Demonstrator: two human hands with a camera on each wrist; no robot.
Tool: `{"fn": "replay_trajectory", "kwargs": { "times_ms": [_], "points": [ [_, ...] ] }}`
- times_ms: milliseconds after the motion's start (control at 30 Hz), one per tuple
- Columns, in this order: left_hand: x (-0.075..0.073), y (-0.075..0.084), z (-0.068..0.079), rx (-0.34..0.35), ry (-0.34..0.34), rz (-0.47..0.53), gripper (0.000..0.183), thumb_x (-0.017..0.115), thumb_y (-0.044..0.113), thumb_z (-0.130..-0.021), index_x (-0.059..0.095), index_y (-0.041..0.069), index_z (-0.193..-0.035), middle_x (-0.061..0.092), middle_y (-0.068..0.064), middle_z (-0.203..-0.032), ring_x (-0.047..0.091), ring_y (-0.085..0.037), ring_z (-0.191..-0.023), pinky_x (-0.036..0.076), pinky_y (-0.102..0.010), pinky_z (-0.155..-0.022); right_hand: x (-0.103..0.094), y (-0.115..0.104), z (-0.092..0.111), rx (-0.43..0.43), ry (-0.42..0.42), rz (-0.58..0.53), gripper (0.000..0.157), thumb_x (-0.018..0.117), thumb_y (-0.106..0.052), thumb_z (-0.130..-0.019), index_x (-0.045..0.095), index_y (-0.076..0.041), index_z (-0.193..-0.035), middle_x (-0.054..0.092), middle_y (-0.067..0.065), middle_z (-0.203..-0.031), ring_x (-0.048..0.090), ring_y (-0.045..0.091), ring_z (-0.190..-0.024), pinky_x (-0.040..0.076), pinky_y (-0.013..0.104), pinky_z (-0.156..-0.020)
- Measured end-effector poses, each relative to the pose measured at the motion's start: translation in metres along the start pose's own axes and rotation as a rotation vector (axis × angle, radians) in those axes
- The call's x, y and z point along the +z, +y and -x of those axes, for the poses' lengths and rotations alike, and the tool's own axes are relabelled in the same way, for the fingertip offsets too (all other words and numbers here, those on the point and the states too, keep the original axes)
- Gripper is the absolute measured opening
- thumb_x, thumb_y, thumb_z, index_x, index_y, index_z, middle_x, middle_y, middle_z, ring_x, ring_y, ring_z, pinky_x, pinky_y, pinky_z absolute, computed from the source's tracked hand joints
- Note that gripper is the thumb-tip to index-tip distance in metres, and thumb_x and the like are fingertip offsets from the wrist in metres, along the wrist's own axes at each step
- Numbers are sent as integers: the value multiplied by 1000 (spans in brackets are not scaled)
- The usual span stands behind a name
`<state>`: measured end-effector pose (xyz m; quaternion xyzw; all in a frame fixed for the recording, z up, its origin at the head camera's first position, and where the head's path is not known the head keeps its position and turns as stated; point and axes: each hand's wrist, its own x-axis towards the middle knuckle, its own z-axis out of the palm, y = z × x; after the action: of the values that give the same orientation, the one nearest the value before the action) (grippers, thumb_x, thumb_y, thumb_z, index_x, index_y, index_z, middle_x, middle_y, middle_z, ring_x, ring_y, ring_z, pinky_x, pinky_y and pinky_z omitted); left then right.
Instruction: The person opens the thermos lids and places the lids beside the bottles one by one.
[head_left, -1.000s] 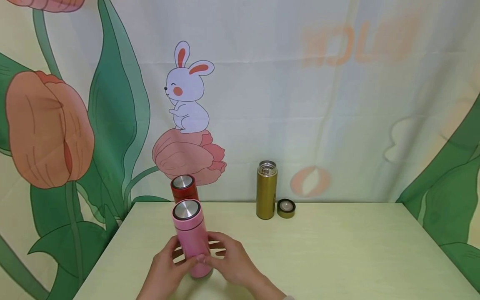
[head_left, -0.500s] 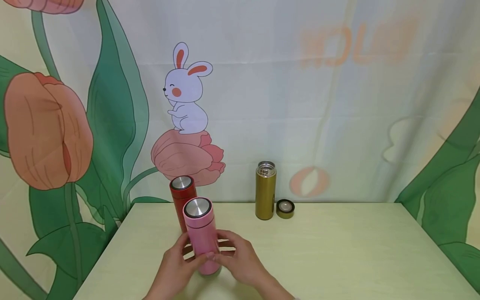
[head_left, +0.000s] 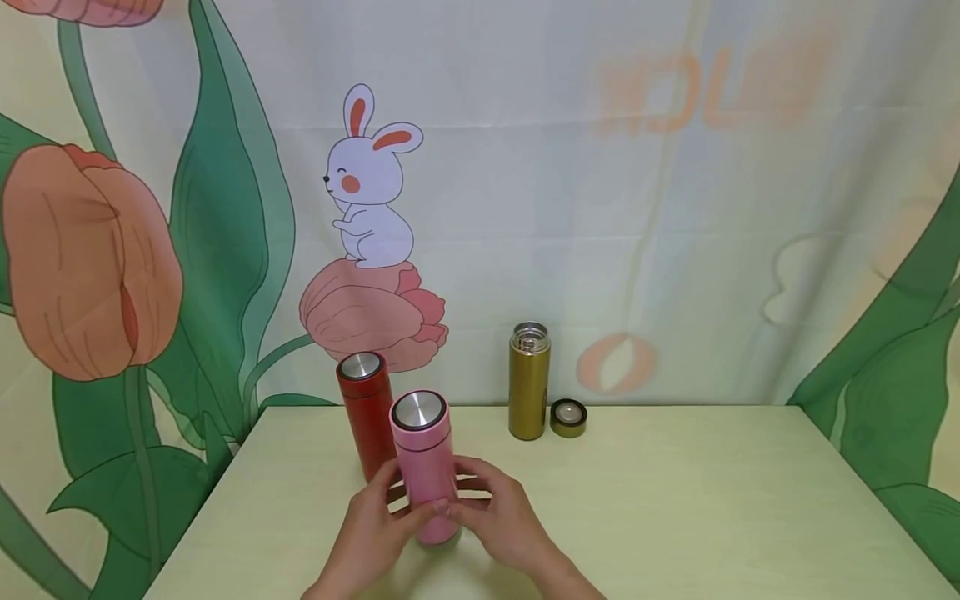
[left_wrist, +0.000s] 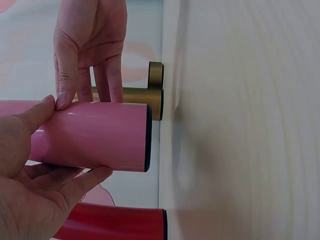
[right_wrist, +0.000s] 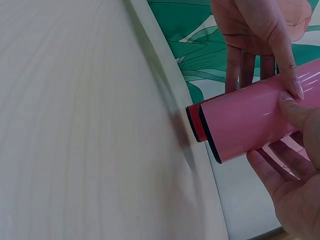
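Both hands grip a pink thermos flask (head_left: 429, 471) between them, its steel-topped lid on. My left hand (head_left: 369, 527) wraps its left side and my right hand (head_left: 508, 518) its right, thumbs meeting at the front. In the left wrist view the flask (left_wrist: 100, 135) is upright relative to the table, its dark base raised over the tabletop with a soft shadow below. Close behind on the left stands a capped red thermos flask (head_left: 367, 421), partly covered by the pink one and my left fingers.
A gold thermos flask (head_left: 528, 392) stands uncapped near the table's back edge, its steel mouth showing. Beside it on the right lies its lid (head_left: 568, 418), inner side up. A printed cloth (head_left: 510, 208) hangs behind the pale table (head_left: 675, 500).
Held in both hands, the pink flask has moved right, away from in front of the red flask, which now shows more of its body. The gold flask and its lid stay put.
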<state>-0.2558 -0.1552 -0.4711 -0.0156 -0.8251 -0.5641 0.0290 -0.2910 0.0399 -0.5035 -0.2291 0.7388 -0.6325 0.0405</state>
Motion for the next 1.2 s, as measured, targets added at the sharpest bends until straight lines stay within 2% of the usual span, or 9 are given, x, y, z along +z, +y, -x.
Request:
{"fn": "replay_trajectory", "kwargs": {
  "times_ms": [200, 700, 1200],
  "points": [
    [8, 2, -4, 19, -20, 3, 76, 86, 39, -85, 50, 16, -148, 60, -9, -146, 61, -38, -131, 59, -47, -97, -9, 4, 2, -8, 17, 10, 51, 80, -27, -93, 62, -28, -140, 65, 2, -140, 65, 31, -126, 58, 31, -97],
    [33, 11, -10, 64, -48, 21, 78, 85, 41, -85, 50, 10, -147, 60, -13, -145, 61, -38, -131, 58, -48, -99, -35, 7, 10, 0, 51, 43, 52, 78, -15, -94, 61, -21, -142, 63, 9, -143, 64, 36, -126, 58, 29, -97],
    [62, 11, -21, 131, -66, 29, 76, 85, 42, -86, 51, 9, -146, 62, -13, -144, 62, -38, -129, 59, -44, -98, -61, 6, 19, 47, 120, 33, 50, 79, -11, -91, 64, -18, -138, 64, 10, -142, 64, 36, -126, 58, 28, -97]
  ]
}}
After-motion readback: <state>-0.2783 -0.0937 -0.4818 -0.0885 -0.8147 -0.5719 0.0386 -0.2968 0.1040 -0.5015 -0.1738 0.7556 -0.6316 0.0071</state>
